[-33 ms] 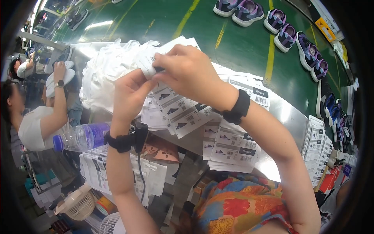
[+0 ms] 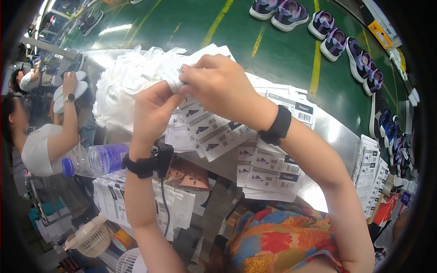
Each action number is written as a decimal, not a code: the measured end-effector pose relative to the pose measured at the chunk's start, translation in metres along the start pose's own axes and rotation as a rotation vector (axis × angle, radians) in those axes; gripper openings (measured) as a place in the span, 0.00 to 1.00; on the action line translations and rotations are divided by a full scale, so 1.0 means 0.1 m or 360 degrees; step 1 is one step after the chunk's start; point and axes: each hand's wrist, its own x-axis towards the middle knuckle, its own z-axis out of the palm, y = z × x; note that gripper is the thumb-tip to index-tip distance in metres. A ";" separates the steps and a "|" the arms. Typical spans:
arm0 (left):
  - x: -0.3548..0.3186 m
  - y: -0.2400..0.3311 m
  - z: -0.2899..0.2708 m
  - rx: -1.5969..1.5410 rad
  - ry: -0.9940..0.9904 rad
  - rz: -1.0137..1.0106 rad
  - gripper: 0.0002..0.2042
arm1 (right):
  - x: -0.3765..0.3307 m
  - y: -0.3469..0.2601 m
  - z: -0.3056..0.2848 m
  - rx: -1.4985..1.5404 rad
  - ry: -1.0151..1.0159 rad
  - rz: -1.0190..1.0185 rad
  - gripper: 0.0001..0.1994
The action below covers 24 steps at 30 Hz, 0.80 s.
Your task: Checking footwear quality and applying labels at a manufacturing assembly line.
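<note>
My left hand [image 2: 154, 107] and my right hand [image 2: 218, 84] meet over the near edge of the bench, their fingers closed. Between the fingertips they pinch a small white printed label [image 2: 173, 78]. Most of it is hidden by the fingers. Beside the left hand lies a heap of crumpled white paper [image 2: 125, 77]. Under the right hand are fanned sheets of shoe-box labels [image 2: 211, 132], printed with shoe pictures and barcodes. More label sheets [image 2: 271, 173] lie in a stack nearer to me.
Across the green conveyor belt [image 2: 191, 34], several dark and purple shoes [image 2: 290, 14] stand to the far right. A plastic bottle [image 2: 98, 160] lies sideways by my left wrist. Another stack of label sheets [image 2: 368, 168] is at right. A co-worker [image 2: 50, 141] holding white shoes sits left.
My right fingers have shifted slightly over the label, and a dark spot between the fingertips no longer shows. Everything else looks the same.
</note>
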 end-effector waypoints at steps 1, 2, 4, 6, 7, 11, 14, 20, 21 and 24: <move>0.00 0.00 -0.01 0.0116 -0.0028 -0.0067 0.10 | -0.02 0.02 0.02 -0.0095 -0.0020 -0.0130 0.10; 0.00 0.00 0.00 0.0117 -0.0027 -0.0064 0.10 | -0.02 0.04 0.04 -0.0188 -0.0040 -0.0263 0.11; 0.00 0.01 0.03 -0.0049 -0.0034 -0.0030 0.10 | -0.03 0.07 0.04 -0.0181 -0.0070 -0.0192 0.10; 0.00 0.00 0.04 -0.0060 -0.0037 -0.0030 0.11 | -0.01 0.06 0.03 -0.0171 -0.0100 -0.0120 0.10; 0.00 0.01 0.04 -0.0073 -0.0042 -0.0032 0.11 | -0.01 0.05 0.02 -0.0093 -0.0064 -0.0029 0.10; 0.01 -0.01 0.00 -0.0037 -0.0034 -0.0038 0.11 | -0.06 0.07 -0.01 0.0203 -0.0017 0.0095 0.08; 0.03 -0.05 -0.03 0.0191 -0.0042 -0.0123 0.11 | -0.08 0.08 0.02 0.0133 -0.0032 0.0058 0.09; 0.04 -0.12 -0.07 0.0189 0.0000 -0.0044 0.11 | 0.03 0.07 0.06 0.0637 0.0436 0.0979 0.06; 0.05 -0.10 0.00 0.0192 0.0136 0.0100 0.08 | 0.03 0.18 0.03 0.0658 0.0554 0.1100 0.08; 0.09 -0.12 -0.06 0.0348 0.0333 0.0309 0.06 | 0.03 0.53 -0.30 0.1004 0.0993 0.1284 0.08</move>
